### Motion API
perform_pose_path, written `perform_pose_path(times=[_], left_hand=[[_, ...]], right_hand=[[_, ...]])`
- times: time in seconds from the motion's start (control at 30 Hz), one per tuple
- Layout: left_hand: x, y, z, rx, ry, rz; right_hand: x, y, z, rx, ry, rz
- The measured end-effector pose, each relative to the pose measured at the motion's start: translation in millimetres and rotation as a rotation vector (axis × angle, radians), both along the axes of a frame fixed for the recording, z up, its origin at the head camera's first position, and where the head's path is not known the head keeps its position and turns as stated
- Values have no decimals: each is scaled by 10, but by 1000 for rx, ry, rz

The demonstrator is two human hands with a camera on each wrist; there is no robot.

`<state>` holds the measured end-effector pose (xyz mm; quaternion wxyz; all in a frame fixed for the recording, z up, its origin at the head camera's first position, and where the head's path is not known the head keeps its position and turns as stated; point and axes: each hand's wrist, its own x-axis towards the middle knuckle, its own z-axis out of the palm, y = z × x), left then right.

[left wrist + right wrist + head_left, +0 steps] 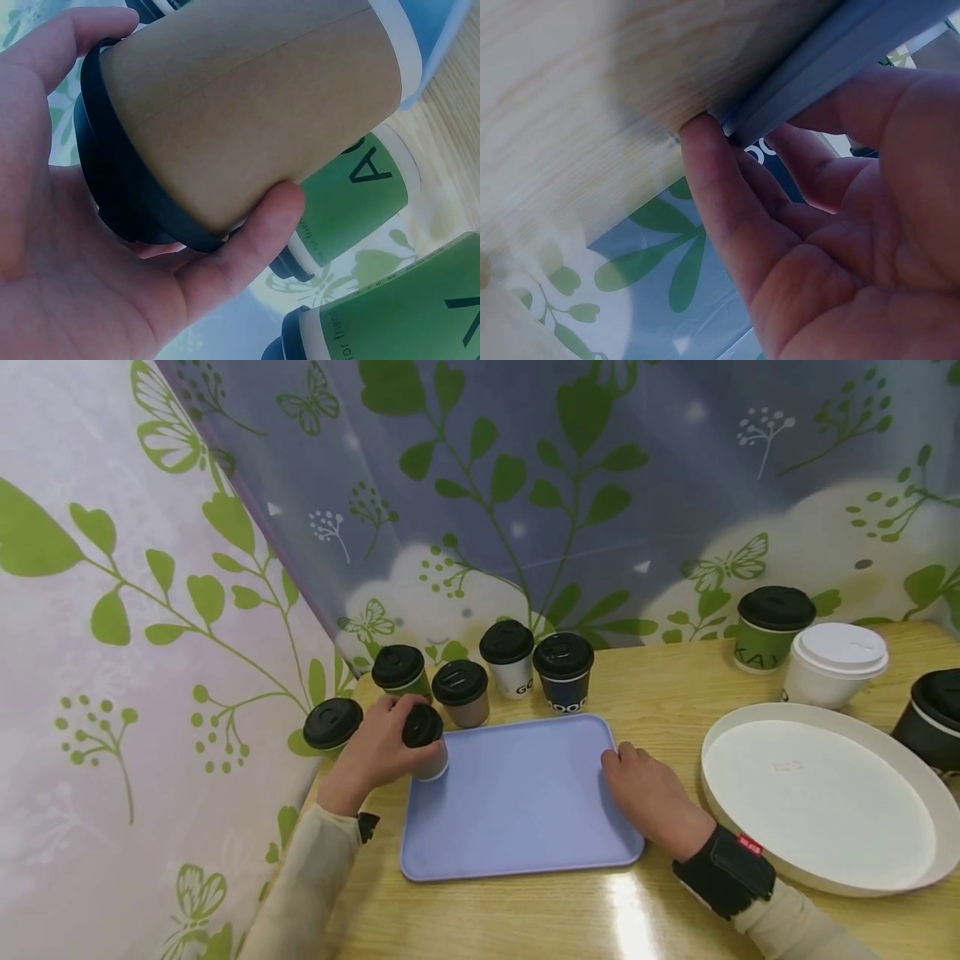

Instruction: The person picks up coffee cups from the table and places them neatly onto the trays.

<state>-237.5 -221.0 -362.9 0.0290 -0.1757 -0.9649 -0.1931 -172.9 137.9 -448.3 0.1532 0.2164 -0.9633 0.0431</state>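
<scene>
My left hand (386,745) grips a brown paper cup (255,105) with a black lid, fingers and thumb around its upper part. In the head view that cup stands upright at the back left corner of a light blue tray (517,802); whether its base touches the tray, I cannot tell. My right hand (648,793) holds the tray's right edge. Seen from the right wrist, the fingers (720,187) reach the underside of the tray rim, close to the wooden table. No other cup shows on the tray.
Lidded cups line the back: green (400,670), brown (461,693), white (507,660) and dark blue (564,672). Another lidded cup (332,724) is left of my hand. At right, a round white tray (825,793) lies near green (772,628), white (836,664) and black (933,718) cups.
</scene>
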Motion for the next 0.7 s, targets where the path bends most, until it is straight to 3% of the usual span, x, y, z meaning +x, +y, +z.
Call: perform_pose_path(times=[0.7], left_hand=[[-54, 55, -43, 0, -8, -13]], right_hand=[[3, -2, 31, 14, -54, -11]])
